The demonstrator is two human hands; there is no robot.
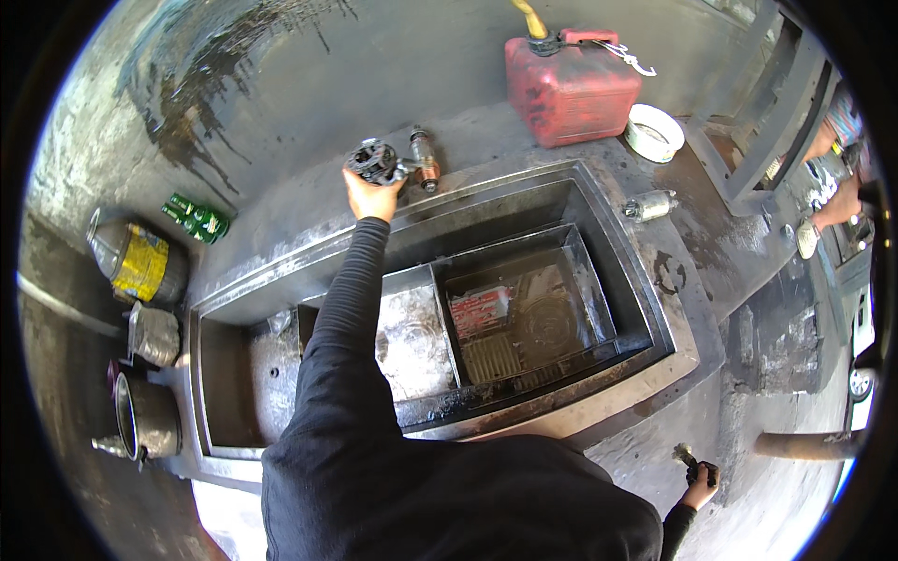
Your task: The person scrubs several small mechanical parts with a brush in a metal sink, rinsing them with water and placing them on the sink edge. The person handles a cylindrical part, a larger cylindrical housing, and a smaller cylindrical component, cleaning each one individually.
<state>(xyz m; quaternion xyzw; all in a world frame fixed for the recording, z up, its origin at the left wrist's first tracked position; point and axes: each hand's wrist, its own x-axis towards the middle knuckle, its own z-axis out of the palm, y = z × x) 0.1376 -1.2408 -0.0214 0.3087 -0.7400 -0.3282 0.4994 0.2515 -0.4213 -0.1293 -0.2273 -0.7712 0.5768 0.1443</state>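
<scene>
Stretched out over the far rim of the metal wash basin (687, 351), my left hand (372, 198) grips a dark, greasy round metal machine part (374, 163) with openings in its face. Just right of it, a cylindrical motor-like part (425, 159) with a copper-coloured end rests on the ledge. Down at the lower right, away from the basin, my right hand (700, 488) is closed around the dark handle of what looks like a small brush (687, 458) with pale bristles.
Beyond the basin stand a red fuel can (571, 93) and a white tub (655, 133). A silver cylindrical part (649, 206) lies right of the rim. Green bottles (196, 219), a cut plastic jug (140, 257) and a metal pot (148, 419) line the left. Another person's leg (832, 206) shows far right.
</scene>
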